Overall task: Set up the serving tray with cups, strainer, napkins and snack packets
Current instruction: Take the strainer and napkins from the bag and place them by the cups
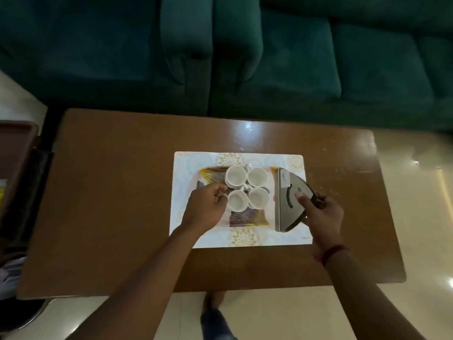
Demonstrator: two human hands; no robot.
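A: Take the tray (259, 223) as the landmark. Where does everything sit?

B: The four cups (246, 186) stand in a tight square near its middle. The metal napkin holder (288, 201) — a quarter-round grey piece — is at the tray's right end, its straight long edge running from the tray's far side to the near side.

A: And the hands?

B: The right hand (323, 212) is at the tray's right edge, fingers curled round the holder's curved side, thumb pressed on its flat face. The left hand (204, 204) is over the tray's left part, fingers loosely bent beside the near-left cup; whether it pinches the handle I cannot tell.

A: What does the next move turn on?

B: I'd judge the holder needs settling — it lies just inward of the right hand, so that hand is nearer. No strainer or snack packets show on the tray yet.
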